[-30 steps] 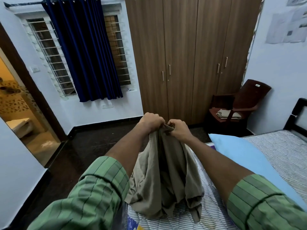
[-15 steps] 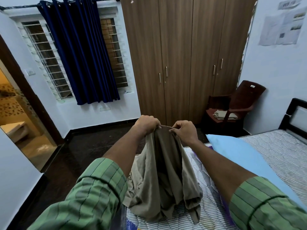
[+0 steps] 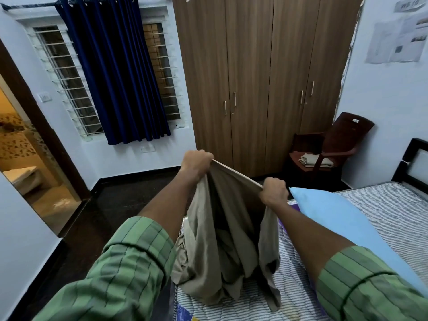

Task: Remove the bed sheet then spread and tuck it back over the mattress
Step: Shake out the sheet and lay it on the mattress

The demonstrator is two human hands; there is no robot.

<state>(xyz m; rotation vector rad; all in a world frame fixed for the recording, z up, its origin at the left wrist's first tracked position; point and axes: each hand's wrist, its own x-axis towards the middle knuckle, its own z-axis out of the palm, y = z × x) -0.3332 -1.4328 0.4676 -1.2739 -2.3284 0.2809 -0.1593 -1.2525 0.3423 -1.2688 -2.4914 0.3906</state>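
Above the near corner of the striped mattress [image 3: 382,205] hangs the beige bed sheet [image 3: 222,246], bunched, its lower folds resting on the ticking. Its top hem is stretched taut between two fists: the left hand [image 3: 196,162] grips the higher end, the right hand [image 3: 274,191] the lower, just beside a blue pillow [image 3: 347,225]

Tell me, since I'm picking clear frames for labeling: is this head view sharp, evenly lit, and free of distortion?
Head view: hands and sheet are sharp, little motion blur; wide-angle bending bows the wardrobe and door frame outward; room light is dim and bluish, while the doorway at left glows warm yellow; wall papers look soft and unreadable; deep folds between the left hand and right hand fall into shadow.
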